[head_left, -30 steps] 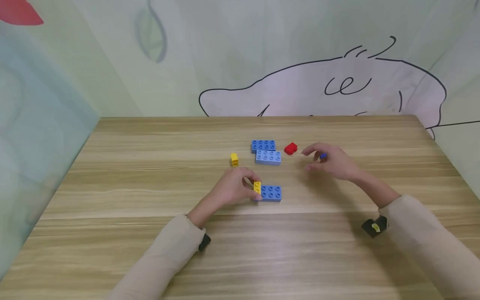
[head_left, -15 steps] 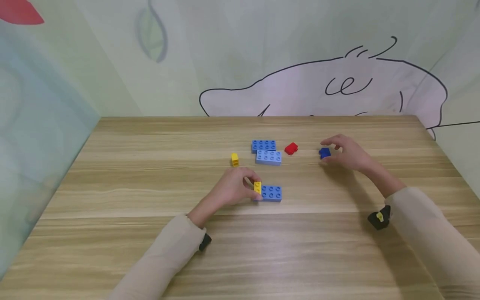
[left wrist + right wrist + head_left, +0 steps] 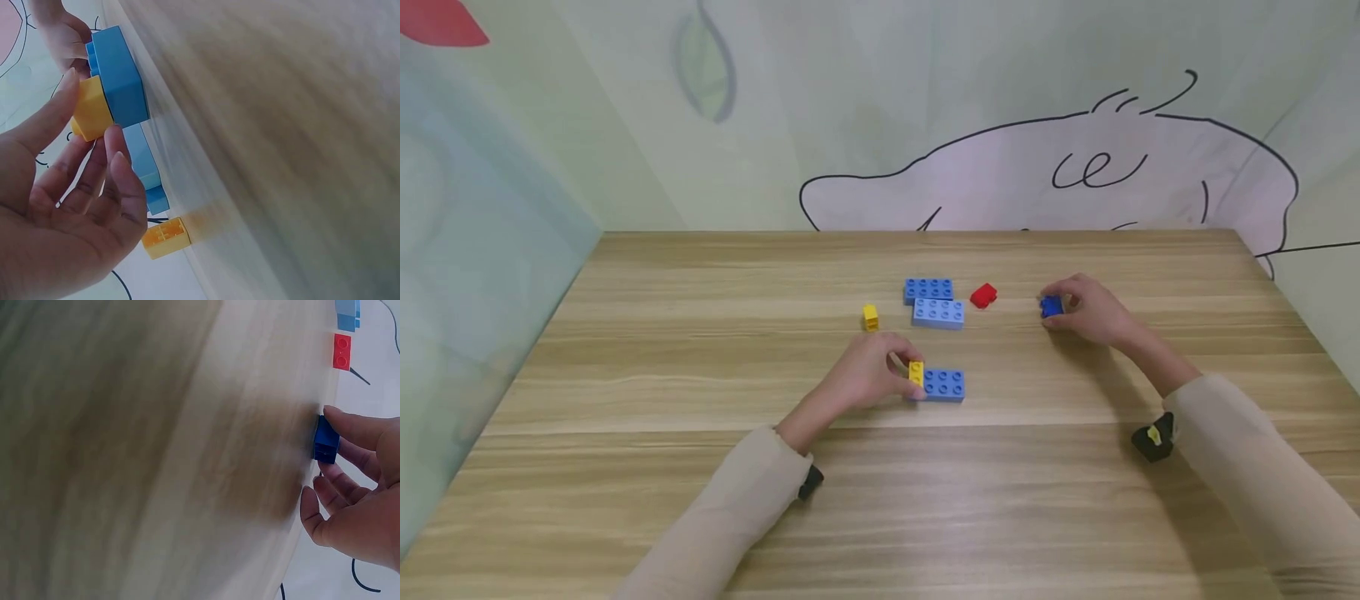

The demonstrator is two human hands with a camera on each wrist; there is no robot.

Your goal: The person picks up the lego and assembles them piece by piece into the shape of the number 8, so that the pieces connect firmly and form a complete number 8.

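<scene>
My left hand (image 3: 872,371) pinches a small yellow brick (image 3: 92,107) between thumb and fingers. That brick sits on the left end of a blue eight-stud brick (image 3: 944,385) lying on the table. On the right, my right hand (image 3: 1092,310) has thumb and fingertips at opposite sides of a small dark blue brick (image 3: 325,439), pinching it at the tabletop. In the head view the dark blue brick (image 3: 1051,307) shows its studs toward the left. The right hand's remaining fingers are spread beside it in the right wrist view.
Behind the hands lie a blue brick (image 3: 928,289) and a lighter blue brick (image 3: 938,314), close together. A red brick (image 3: 983,295) lies to their right, a second yellow brick (image 3: 870,317) to their left. A printed wall stands beyond the wooden table (image 3: 700,283).
My right hand first moved right and drew back from the dark blue brick, leaving it on the table, then closed its fingers on it again. The left hand has stayed in place.
</scene>
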